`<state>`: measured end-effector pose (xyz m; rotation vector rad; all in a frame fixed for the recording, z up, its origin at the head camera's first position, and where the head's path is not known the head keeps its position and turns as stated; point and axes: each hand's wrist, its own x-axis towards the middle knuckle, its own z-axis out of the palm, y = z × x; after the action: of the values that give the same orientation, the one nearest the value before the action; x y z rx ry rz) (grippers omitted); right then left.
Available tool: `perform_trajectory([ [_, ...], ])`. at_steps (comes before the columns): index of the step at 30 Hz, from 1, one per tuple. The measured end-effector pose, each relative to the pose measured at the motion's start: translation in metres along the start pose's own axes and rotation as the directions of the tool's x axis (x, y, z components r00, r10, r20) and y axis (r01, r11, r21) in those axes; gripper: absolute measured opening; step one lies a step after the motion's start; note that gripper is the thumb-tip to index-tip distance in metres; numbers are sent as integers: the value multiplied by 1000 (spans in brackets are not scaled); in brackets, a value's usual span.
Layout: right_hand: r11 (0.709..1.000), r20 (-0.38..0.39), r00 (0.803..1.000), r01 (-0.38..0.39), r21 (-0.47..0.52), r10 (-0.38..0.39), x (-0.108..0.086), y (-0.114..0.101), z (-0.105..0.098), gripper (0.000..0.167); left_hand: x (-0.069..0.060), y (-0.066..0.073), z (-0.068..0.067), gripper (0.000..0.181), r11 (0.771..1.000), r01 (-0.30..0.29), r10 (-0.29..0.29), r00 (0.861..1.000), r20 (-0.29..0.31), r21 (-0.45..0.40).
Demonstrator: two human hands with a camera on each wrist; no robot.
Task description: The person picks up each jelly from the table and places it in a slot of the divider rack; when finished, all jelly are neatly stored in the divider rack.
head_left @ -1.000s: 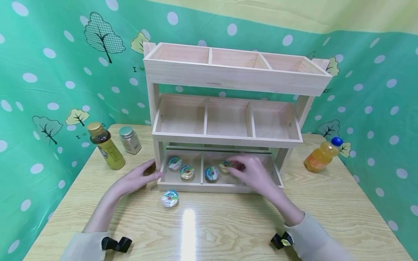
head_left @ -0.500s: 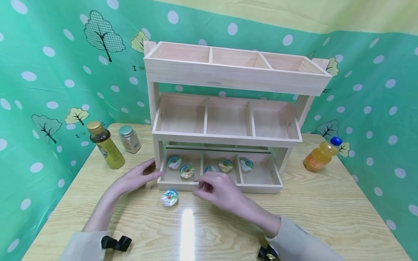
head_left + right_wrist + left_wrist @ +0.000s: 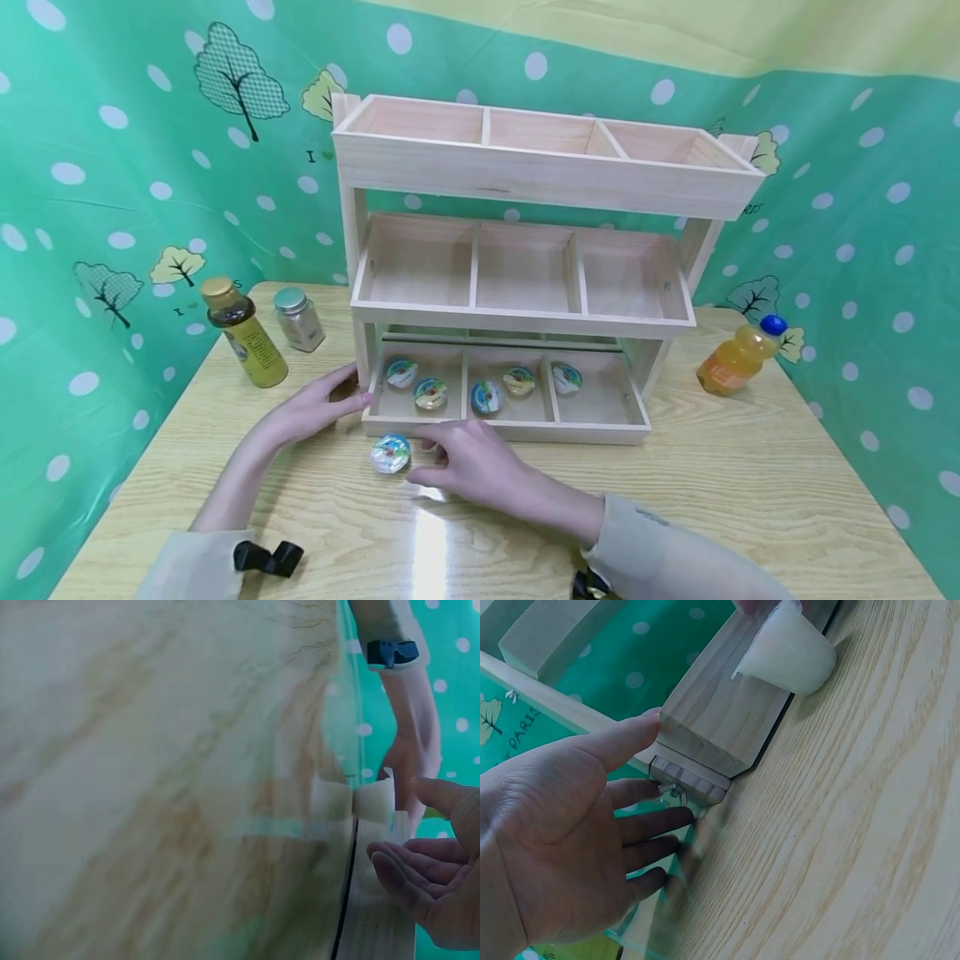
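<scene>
A jelly cup (image 3: 390,454) with a printed film lid lies on the table in front of the wooden rack's (image 3: 547,185) bottom tray; the left wrist view shows its whitish side (image 3: 791,656). My right hand (image 3: 480,467) is just right of this cup, thumb and fingers apart, not touching it; in the right wrist view the hand (image 3: 442,862) has a gap before the cup (image 3: 373,801). My left hand (image 3: 318,408) touches the tray's left end with the thumb, its fingers extended along the side. In the bottom tray (image 3: 510,432), jelly cups (image 3: 431,394) sit: two left, two middle, one right.
Left of the rack stand a dark-capped-neck bottle with a yellow label (image 3: 255,346) and a green-lidded jar (image 3: 298,321). An orange drink bottle (image 3: 738,358) with a blue cap is at right. A green patterned cloth (image 3: 150,225) hangs behind the table (image 3: 337,533).
My right hand has left the bottom tray, moving left and toward the front, to beside the cup on the table. A cup now shows in the right compartment. My left hand stays put.
</scene>
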<state>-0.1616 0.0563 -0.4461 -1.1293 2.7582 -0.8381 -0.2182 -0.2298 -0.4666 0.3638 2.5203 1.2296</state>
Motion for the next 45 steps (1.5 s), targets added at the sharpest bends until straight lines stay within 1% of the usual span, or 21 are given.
perform_trajectory([
  [1, 1000, -3, 1000, 8, -7, -8, 1, 0, 2, 33, 0, 0, 0, 80, 1000, -2, 2, 1000, 1, -1],
  [6, 998, -24, 999, 35, -54, -36, 9, -2, 9, 30, 0, 0, 0, 80, 1000, -5, 5, 1000, -2, -1],
  [10, 995, -36, 999, 35, -90, -38, 13, -5, 14, 29, 0, 0, 0, 81, 1000, -1, 1, 1000, -1, 4],
  [17, 992, -15, 1000, 10, -128, -12, 18, -9, 19, 38, 1, 0, 0, 80, 1000, 0, 0, 1000, 3, 5],
  [23, 984, -10, 1000, 13, -176, -15, 22, -11, 21, 38, 1, 0, 0, 79, 1000, -5, 5, 1000, 1, 2],
  [30, 980, 1, 1000, 25, -196, -25, 24, -13, 22, 42, 0, 0, 0, 80, 1000, 1, -1, 1000, 3, 6],
  [32, 979, -1, 1000, 28, -202, -28, 24, -13, 22, 38, 1, 1, 0, 80, 1000, -1, 1, 1000, 2, 6],
  [36, 981, 4, 999, 32, -193, -32, 23, -13, 21, 28, 1, 1, 1, 79, 1000, -6, 6, 1000, 1, 4],
  [38, 982, 11, 999, 39, -182, -37, 22, -12, 19, 26, 1, 1, 1, 79, 1000, -8, 8, 1000, 3, -1],
  [41, 986, 20, 999, 53, -157, -50, 19, -11, 13, 28, 1, 1, 0, 80, 1000, -4, 4, 1000, 4, -1],
  [45, 993, 48, 997, 61, -102, -56, 14, -8, 3, 39, 0, 0, 0, 82, 1000, 11, -11, 1000, 3, 9],
])
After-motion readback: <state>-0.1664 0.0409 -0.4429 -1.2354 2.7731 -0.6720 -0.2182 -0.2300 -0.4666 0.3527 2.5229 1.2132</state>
